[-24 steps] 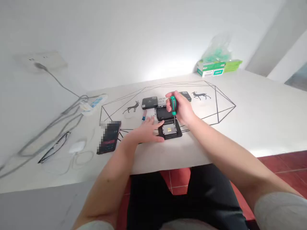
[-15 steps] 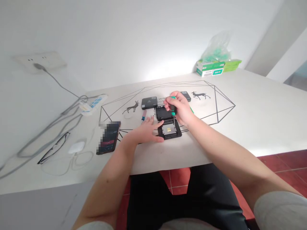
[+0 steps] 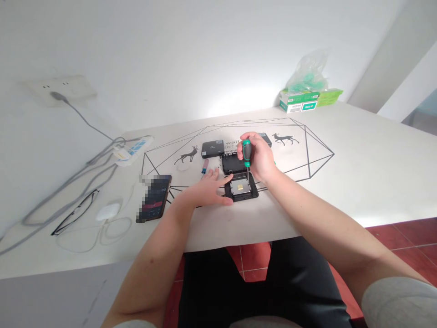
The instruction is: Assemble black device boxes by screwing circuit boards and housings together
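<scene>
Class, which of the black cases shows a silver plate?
The case nearest the person, under the screwdriver, beside the left hand. Its silver plate sets it apart: neither the shell just behind nor the two boxes farther back show one.

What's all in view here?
Square plastic casing with silver plate: one, black, centre
Plastic shell: one, black, behind casing
Flat boxes: two, black, farther back
Screwdriver: one, green-black, at plate
Slim tool: one, pink-blue, beside shell
Smartphone: one, dark, left
Eyeglasses: one, black, left
Rounded case: one, white, left
Cables: several, grey, left
Power strip: one, white, left
Wall socket: one, white, left
Cartons: several, green-white, back right
Plastic bag: one, clear, atop cartons
Desk: one, white, beneath
Left hand: one, at casing
Right hand: one, on screwdriver
Trousers: one, black, below
</scene>
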Demonstrator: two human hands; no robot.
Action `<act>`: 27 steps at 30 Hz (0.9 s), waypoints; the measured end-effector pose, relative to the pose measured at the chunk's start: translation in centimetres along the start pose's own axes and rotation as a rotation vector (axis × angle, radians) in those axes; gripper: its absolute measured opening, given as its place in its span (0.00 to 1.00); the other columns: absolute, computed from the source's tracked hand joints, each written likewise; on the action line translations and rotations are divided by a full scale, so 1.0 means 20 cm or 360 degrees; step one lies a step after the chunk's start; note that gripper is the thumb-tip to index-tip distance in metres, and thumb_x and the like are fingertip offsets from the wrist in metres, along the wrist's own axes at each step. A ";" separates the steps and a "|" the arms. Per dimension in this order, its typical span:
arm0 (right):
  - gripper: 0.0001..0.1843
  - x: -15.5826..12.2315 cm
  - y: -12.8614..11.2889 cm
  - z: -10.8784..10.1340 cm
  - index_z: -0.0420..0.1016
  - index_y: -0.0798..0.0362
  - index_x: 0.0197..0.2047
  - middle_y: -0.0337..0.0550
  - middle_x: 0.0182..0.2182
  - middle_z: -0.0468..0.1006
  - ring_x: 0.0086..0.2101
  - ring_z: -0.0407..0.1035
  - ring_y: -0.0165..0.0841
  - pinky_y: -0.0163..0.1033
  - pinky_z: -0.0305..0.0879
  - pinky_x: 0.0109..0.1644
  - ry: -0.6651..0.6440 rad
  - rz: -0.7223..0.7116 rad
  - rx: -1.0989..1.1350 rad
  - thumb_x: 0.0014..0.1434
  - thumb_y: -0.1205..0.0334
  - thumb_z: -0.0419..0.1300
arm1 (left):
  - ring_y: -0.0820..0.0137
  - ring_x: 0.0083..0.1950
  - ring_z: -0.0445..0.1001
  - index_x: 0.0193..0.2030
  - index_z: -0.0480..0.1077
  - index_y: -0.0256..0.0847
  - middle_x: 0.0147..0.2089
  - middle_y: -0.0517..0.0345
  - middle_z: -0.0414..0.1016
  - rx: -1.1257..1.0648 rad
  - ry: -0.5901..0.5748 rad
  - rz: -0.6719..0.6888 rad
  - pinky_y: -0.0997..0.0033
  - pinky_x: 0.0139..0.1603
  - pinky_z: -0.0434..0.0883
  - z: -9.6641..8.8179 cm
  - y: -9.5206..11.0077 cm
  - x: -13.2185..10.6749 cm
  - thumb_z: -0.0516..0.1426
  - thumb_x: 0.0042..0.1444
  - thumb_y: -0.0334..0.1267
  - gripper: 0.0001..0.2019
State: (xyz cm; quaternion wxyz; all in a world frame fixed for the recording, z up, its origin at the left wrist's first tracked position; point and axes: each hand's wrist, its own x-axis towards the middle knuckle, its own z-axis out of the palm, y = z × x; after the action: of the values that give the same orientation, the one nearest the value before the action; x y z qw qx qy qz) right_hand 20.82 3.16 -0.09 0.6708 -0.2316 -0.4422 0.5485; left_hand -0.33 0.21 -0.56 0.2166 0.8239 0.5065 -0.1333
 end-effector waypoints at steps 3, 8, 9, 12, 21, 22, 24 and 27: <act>0.23 -0.01 0.00 0.01 0.65 0.45 0.40 0.31 0.24 0.75 0.23 0.65 0.29 0.37 0.62 0.30 0.0030 -0.0052 -0.0034 0.60 0.38 0.68 | 0.39 0.84 0.19 0.86 0.41 0.58 0.86 0.53 0.19 -0.0005 0.0004 -0.0001 0.34 0.80 0.44 0.00 0.00 0.00 0.59 0.58 0.77 0.57; 0.28 -0.02 0.00 0.02 0.62 0.44 0.40 0.25 0.21 0.72 0.23 0.65 0.27 0.34 0.61 0.31 0.0034 -0.0019 -0.0058 0.50 0.52 0.78 | 0.39 0.84 0.19 0.86 0.42 0.59 0.86 0.53 0.20 -0.0021 -0.0003 -0.0012 0.33 0.80 0.44 0.00 0.01 -0.01 0.59 0.57 0.77 0.57; 0.26 -0.02 0.00 0.02 0.63 0.45 0.39 0.27 0.22 0.74 0.25 0.67 0.27 0.34 0.62 0.31 0.0017 0.0004 -0.0053 0.50 0.53 0.77 | 0.40 0.84 0.19 0.86 0.41 0.59 0.86 0.53 0.20 -0.0022 -0.0002 -0.0014 0.33 0.80 0.44 0.00 0.01 -0.01 0.59 0.58 0.77 0.57; 0.18 -0.03 -0.02 0.03 0.67 0.47 0.36 0.35 0.28 0.79 0.28 0.70 0.29 0.35 0.65 0.33 -0.0039 0.0032 -0.0051 0.52 0.53 0.73 | 0.40 0.84 0.19 0.85 0.41 0.60 0.86 0.53 0.20 -0.0023 0.0002 -0.0013 0.33 0.80 0.44 0.00 0.01 -0.01 0.59 0.58 0.77 0.57; 0.16 -0.01 0.00 0.00 0.75 0.50 0.35 0.34 0.25 0.70 0.24 0.63 0.30 0.40 0.61 0.31 -0.0066 -0.0070 -0.0130 0.63 0.45 0.61 | 0.40 0.84 0.19 0.86 0.40 0.57 0.86 0.51 0.19 0.0013 -0.0013 0.0004 0.34 0.81 0.42 -0.01 0.00 0.00 0.59 0.59 0.77 0.57; 0.17 -0.01 0.01 0.00 0.75 0.49 0.36 0.34 0.24 0.69 0.24 0.63 0.30 0.40 0.61 0.31 -0.0060 -0.0076 -0.0138 0.64 0.43 0.62 | 0.40 0.84 0.19 0.86 0.40 0.57 0.86 0.51 0.19 0.0011 -0.0015 0.0005 0.34 0.81 0.42 -0.01 0.00 0.00 0.59 0.59 0.77 0.57; 0.19 -0.02 0.01 0.01 0.73 0.47 0.39 0.34 0.26 0.71 0.24 0.63 0.30 0.40 0.62 0.31 -0.0026 -0.0078 -0.0128 0.64 0.39 0.62 | 0.39 0.84 0.20 0.86 0.40 0.57 0.86 0.51 0.19 0.0008 -0.0015 0.0007 0.34 0.80 0.42 -0.01 0.00 0.00 0.59 0.59 0.77 0.57; 0.22 -0.02 -0.01 0.03 0.69 0.46 0.40 0.34 0.25 0.71 0.24 0.64 0.30 0.39 0.62 0.30 0.0060 -0.0071 -0.0122 0.66 0.34 0.61 | 0.40 0.84 0.19 0.86 0.41 0.57 0.86 0.51 0.20 0.0005 -0.0003 0.0014 0.34 0.80 0.42 0.00 0.00 0.00 0.59 0.58 0.78 0.58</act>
State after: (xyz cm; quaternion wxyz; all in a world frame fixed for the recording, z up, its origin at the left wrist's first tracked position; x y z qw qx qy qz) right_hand 20.40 2.57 0.11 0.6815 -0.2576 -0.4554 0.5116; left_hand -0.34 0.25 -0.50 0.2163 0.8263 0.5025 -0.1340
